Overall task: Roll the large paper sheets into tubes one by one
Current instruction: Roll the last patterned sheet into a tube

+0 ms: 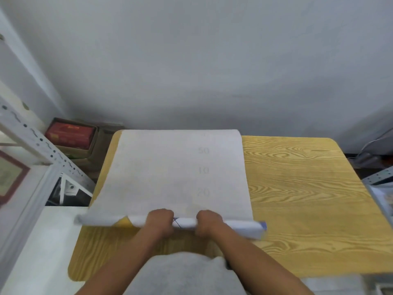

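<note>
An open brown cardboard box (93,143) sits on the floor at the far left corner of the table, beside a white perforated metal shelving frame (40,143); inside it lies a red rectangular packet (70,135) with yellow print too blurred to read. The large white paper sheet (178,173) lies flat on the left half of the yellow wood-grain table (308,188), reaching to the table's far edge, with faint grey numerals showing through it. Its near edge is wound into a narrow white roll (185,222) lying crosswise, the left end overhanging the table's side and the right end showing a blue-tinted rim. The left hand (160,220) is on this roll left of centre, fingers curled over its top and clamped round it. The right hand (208,221) is on the same roll just to the right, fingers likewise curled over and gripping, thumb beneath. The two hands are near each other but apart, with a short stretch of roll bearing a dark pen mark exposed between them.
</note>
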